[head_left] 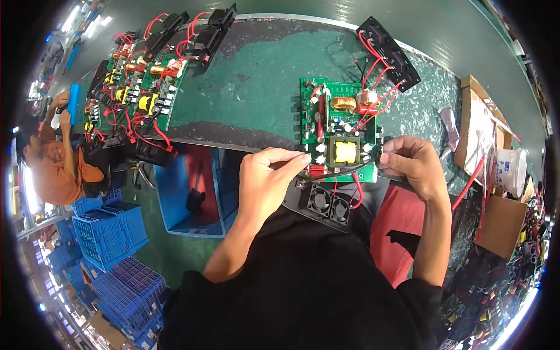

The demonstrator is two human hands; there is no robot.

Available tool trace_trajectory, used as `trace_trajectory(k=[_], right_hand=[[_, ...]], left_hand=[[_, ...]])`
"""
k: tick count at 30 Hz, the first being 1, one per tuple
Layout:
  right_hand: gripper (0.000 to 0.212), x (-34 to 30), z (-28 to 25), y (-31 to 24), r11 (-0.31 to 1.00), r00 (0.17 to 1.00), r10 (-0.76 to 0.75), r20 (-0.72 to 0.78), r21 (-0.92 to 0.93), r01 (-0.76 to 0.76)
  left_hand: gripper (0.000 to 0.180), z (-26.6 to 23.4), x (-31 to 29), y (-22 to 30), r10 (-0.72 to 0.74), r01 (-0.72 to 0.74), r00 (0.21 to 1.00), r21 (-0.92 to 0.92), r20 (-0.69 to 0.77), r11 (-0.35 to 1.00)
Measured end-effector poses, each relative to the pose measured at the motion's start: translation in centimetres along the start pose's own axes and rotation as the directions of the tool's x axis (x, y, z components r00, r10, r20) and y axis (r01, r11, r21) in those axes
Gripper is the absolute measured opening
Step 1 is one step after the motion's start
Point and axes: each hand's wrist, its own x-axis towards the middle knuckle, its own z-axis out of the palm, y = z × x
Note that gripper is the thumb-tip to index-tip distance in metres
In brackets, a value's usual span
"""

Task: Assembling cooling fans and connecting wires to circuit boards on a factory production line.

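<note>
A green circuit board [364, 137] lies on the bench in front of me, carrying copper coils, a yellow transformer [346, 153] and red wires. My left hand [263, 178] pinches at its near left edge with thumb and forefinger. At the opposite edge, my right hand [417, 166] has thumb and fingers closed, beside small black parts. Between the two hands a black cable [338, 172] crosses the near side of the board; its ends are partly hidden. Red wires lead from the board to a black panel [389, 53] beyond it and a twin-fan panel [329, 204] nearest me.
Several similar boards [143, 99] with black panels stand at the far left of the green bench [251, 76]. Cardboard boxes [496, 224] are on the right. Blue bins [189, 224] and crates [111, 233] sit below left. A co-worker [58, 157] in orange works at the left.
</note>
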Motion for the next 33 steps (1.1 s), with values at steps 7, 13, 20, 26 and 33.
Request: trace_trajectory(k=[7, 13, 20, 26, 33], right_hand=[[0.021, 0.0, 0.1, 0.0, 0.999, 1.0, -0.027, -0.002, -0.033, 0.026], [0.022, 0.2, -0.1, -0.3, 0.995, 0.999, -0.036, 0.017, -0.098, 0.038], [0.02, 0.0, 0.3, -0.9, 0.981, 0.999, -0.047, 0.008, -0.189, 0.048], [0.018, 0.9, -0.2, -0.8, 0.999, 1.0, 0.001, 0.013, -0.035, -0.001], [0.022, 1.0, 0.4, -0.8, 0.989, 0.999, -0.036, -0.034, -0.146, 0.03]], left_hand=[[0.016, 0.1, -0.2, 0.6, -0.01, 0.011, 1.0, 0.059, -0.009, 0.998], [0.019, -0.4, -0.9, 0.1, 0.051, -0.052, 0.998, 0.048, 0.022, 0.998], [0.023, 0.2, -0.9, 0.7, 0.035, -0.031, 0.997, 0.051, -0.063, 0.998], [0.021, 0.3, 0.3, -0.1, 0.066, -0.064, 0.996, 0.033, -0.062, 0.997], [0.017, 0.4, 0.4, 0.1, 0.026, -0.025, 0.998, 0.019, -0.05, 1.0]])
